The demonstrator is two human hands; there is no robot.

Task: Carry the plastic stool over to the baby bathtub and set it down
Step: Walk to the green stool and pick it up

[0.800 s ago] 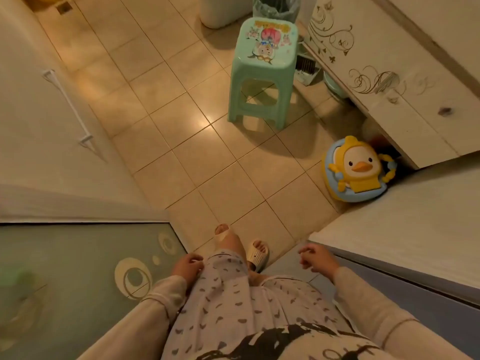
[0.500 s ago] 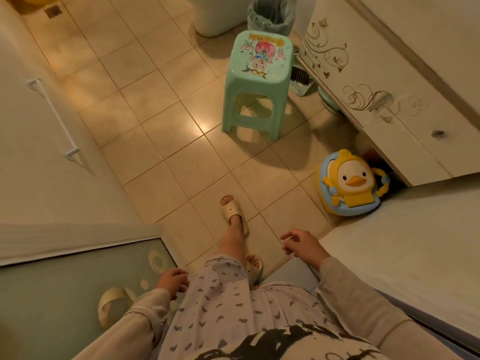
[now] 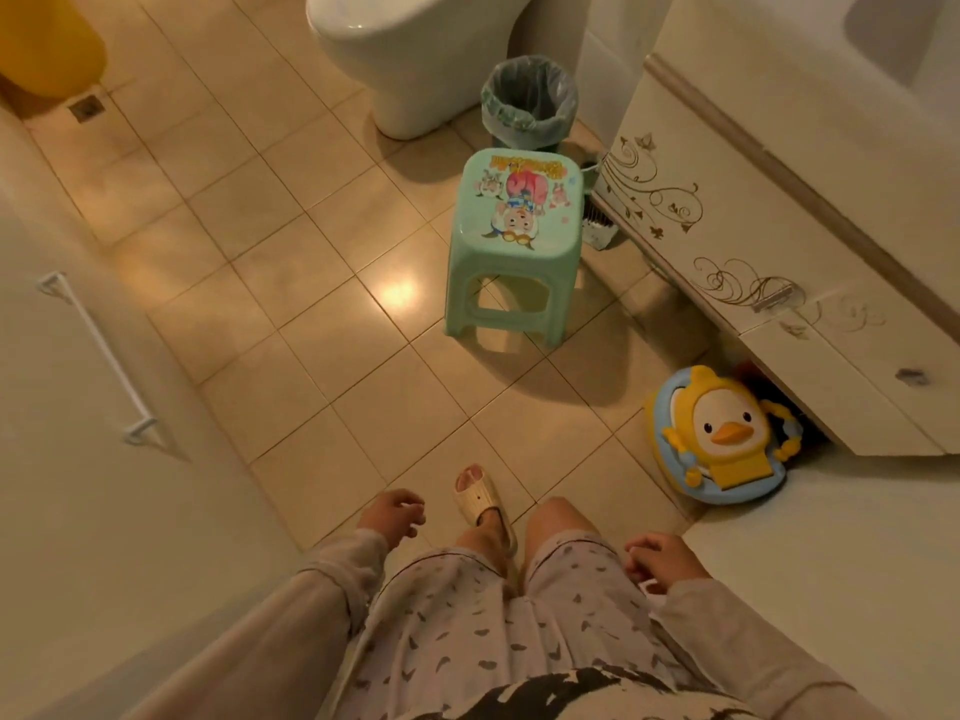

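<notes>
A mint-green plastic stool with a cartoon picture on its seat stands upright on the tiled floor, between the toilet and the vanity. A yellow rounded object, perhaps the baby bathtub, shows at the top left corner, mostly cut off. My left hand hangs low beside my leg with loosely curled fingers, holding nothing. My right hand hangs by my right hip, fingers curled, also holding nothing. Both hands are well short of the stool.
A white toilet and a lined waste bin stand behind the stool. A decorated white vanity runs along the right. A duck-shaped potty seat leans under it. A wall with a towel rail is at left.
I have stepped forward through the doorway; the stool and toilet are nearer. The glass door panel has dropped out of view. Both hands swing at my sides, still holding nothing.
</notes>
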